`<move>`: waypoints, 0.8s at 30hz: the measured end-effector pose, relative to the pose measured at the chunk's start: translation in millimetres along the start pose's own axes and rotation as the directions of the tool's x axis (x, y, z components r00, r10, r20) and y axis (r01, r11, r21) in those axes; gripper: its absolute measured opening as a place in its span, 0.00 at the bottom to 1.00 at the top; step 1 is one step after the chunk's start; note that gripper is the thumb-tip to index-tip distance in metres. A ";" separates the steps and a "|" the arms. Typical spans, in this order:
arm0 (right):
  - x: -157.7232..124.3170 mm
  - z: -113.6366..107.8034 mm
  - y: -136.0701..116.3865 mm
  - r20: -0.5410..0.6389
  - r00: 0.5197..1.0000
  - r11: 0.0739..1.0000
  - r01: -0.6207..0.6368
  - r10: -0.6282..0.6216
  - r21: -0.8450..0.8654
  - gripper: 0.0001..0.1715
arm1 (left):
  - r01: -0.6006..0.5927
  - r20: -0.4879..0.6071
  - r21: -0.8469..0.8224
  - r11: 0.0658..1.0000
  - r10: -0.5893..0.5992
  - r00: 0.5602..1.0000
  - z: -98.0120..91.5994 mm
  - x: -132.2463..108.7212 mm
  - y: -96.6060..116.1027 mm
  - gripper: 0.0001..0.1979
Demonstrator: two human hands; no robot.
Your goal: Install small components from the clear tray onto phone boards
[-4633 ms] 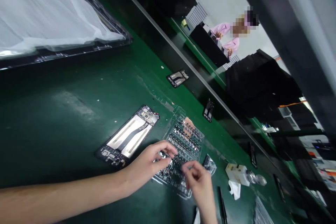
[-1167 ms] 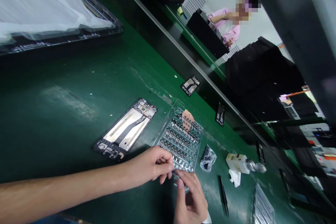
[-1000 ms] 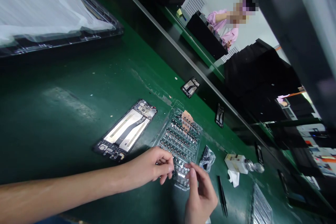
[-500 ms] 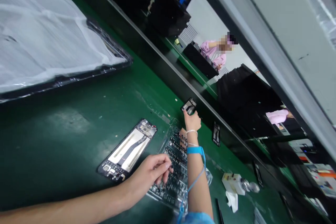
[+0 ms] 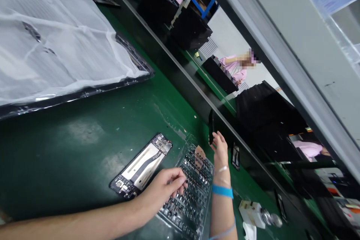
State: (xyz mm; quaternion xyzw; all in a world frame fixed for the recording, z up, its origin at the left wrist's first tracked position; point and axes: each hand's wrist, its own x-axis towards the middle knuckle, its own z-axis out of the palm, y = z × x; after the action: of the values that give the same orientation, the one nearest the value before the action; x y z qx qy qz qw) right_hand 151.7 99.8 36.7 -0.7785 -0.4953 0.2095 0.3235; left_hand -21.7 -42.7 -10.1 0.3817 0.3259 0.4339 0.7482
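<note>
My right hand (image 5: 220, 147), wearing a blue wrist strap, grips a phone assembly (image 5: 211, 125) near the back edge of the bench. That phone stands almost edge-on, a thin dark strip. My left hand (image 5: 172, 183) hovers over the near left side of a clear plastic tray (image 5: 194, 191) with rows of small dark parts. Its thumb and fingers are pinched together; whatever they hold, if anything, is too small to make out. Beside the left hand, a larger opened phone assembly (image 5: 142, 167) lies flat, its pale back plate and dark ribbon cable facing up.
On the left lies a large tray covered with white sheeting (image 5: 64, 52). To the right are a white dispenser bottle (image 5: 251, 212) and a white tissue (image 5: 249, 230). Another phone assembly (image 5: 235, 156) leans near the back ledge (image 5: 180, 63). People in pink sit beyond it.
My right hand has turned the phone it holds from face-on to nearly edge-on. The left hand keeps its pinch over the tray. The whole view has shifted slightly.
</note>
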 end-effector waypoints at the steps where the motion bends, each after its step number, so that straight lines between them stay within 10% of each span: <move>1: -21.7 -9.5 7.4 0.029 0.999 0.998 0.036 -0.038 0.047 0.28 | -0.026 -0.020 0.016 1.000 0.026 0.999 -1.3 -0.6 2.6 0.14; 8: -194.2 -29.3 63.0 -0.091 0.864 0.869 0.493 -0.496 -0.052 0.36 | -0.152 -0.061 0.087 0.985 0.157 0.986 -6.6 -5.1 17.7 0.11; 12: -214.8 -26.5 73.7 -0.120 0.979 0.940 0.194 -0.166 0.281 0.31 | -0.059 0.061 0.220 0.974 0.047 0.997 -1.8 -10.7 12.3 0.12; 17: -201.9 -23.5 72.3 0.098 0.989 0.731 -0.148 0.111 0.666 0.17 | -0.020 0.329 0.326 0.945 -0.093 0.940 2.6 -16.1 5.2 0.10; 21: -206.2 -13.8 73.2 0.150 0.984 0.664 -0.175 0.096 0.727 0.18 | -0.290 0.207 0.475 0.831 0.214 0.955 -0.7 -17.2 11.7 0.07; 24: -211.0 -8.6 73.9 0.179 0.977 0.641 -0.212 0.117 0.738 0.19 | -0.475 0.178 0.601 0.643 0.471 0.864 -4.6 -18.3 14.1 0.08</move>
State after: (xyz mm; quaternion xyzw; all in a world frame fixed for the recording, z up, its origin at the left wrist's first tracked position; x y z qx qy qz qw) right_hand 115.3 -116.2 -8.6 -0.6028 -0.3090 0.4685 0.5671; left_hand -38.6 -53.1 2.5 0.6807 0.3380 0.4792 0.4390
